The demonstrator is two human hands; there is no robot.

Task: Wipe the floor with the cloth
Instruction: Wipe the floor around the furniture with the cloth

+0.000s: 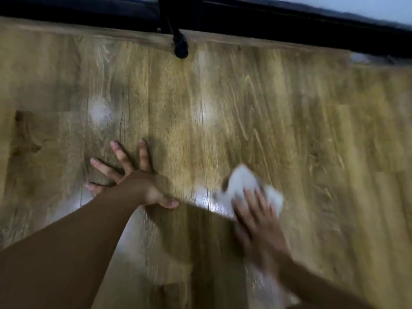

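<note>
— Item one, largest?
— Floor: wood-grain planks in yellow-brown, with pale shiny patches near the middle and the lower centre.

— Item two?
— Dark frame: black, running along the far edge of the floor.

— Item three?
— Left hand: released, fingers spread wide, palm flat on the floor left of centre, holding nothing. The bare forearm reaches in from the lower left.

— Item four?
— Right hand: blurred, to the right of the left hand and apart from it. Its fingers look straight and lie on top of the cloth, pressing it down rather than clenching it.

— Item five, the cloth?
— Cloth: white, crumpled, dark marks at its left edge. It lies on the floor under the right fingers, beside a shiny patch.

— Smallest?
— Black foot: a rounded end of a post coming down from the frame onto the floor.
</note>
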